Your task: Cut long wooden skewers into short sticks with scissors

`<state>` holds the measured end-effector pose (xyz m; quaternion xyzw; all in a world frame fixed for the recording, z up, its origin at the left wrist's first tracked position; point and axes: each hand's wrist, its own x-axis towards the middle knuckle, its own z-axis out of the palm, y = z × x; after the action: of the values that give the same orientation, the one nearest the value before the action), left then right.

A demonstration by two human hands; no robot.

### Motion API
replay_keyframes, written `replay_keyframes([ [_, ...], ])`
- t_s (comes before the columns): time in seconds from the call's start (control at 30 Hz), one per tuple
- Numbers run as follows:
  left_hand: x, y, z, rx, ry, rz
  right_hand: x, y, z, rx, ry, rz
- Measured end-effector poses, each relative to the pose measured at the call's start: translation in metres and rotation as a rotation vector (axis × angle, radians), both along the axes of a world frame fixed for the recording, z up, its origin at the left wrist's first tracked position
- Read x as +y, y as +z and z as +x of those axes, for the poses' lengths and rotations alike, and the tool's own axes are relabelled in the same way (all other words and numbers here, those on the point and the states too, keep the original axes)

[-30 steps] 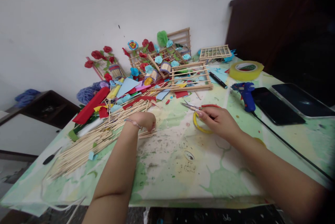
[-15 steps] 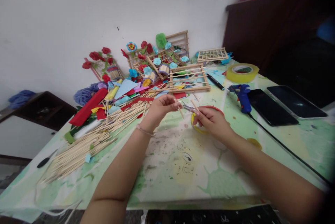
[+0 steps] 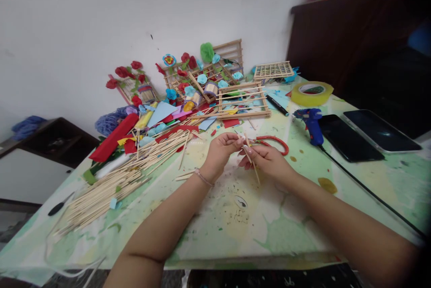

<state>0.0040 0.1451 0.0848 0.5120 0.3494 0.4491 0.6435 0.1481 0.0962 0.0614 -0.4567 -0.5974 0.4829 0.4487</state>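
Observation:
My left hand (image 3: 222, 151) and my right hand (image 3: 271, 160) meet over the middle of the table, fingertips close together. Both are closed in a pinch on thin wooden sticks (image 3: 256, 175), which cross between the fingers; which hand grips which stick is partly hidden. Just behind my right hand, scissors (image 3: 285, 145) with red handles lie on the tabletop, their blades mostly covered by my fingers. Left of my left wrist are a few short cut sticks (image 3: 183, 176). A large pile of long wooden sticks (image 3: 97, 196) spreads farther left.
Stick frames (image 3: 244, 113) and paper flowers (image 3: 123, 72) stand at the back. To the right are a blue glue gun (image 3: 313, 126) with its cable, a roll of yellow tape (image 3: 311, 95), two phones (image 3: 350, 137) and a black marker (image 3: 278, 105). Red rolled paper (image 3: 114, 137) lies left.
The scissors have left my right hand and now lie on the table. My hands have come together, and both now hold sticks; my left hand moved slightly right and nearer to me.

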Motion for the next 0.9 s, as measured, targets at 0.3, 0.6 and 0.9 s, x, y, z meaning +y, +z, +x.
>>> replay_keyframes([
  [0.3,-0.005,0.002,0.0,0.056,-0.052,0.012,-0.002,0.005,0.001,0.12,0.148,-0.122],
  [0.6,-0.009,0.009,0.0,0.101,-0.053,0.019,-0.003,0.008,0.0,0.169,0.182,-0.143],
  [0.9,-0.008,0.016,-0.003,0.102,-0.104,0.043,-0.004,0.011,0.004,0.11,0.191,-0.131],
])
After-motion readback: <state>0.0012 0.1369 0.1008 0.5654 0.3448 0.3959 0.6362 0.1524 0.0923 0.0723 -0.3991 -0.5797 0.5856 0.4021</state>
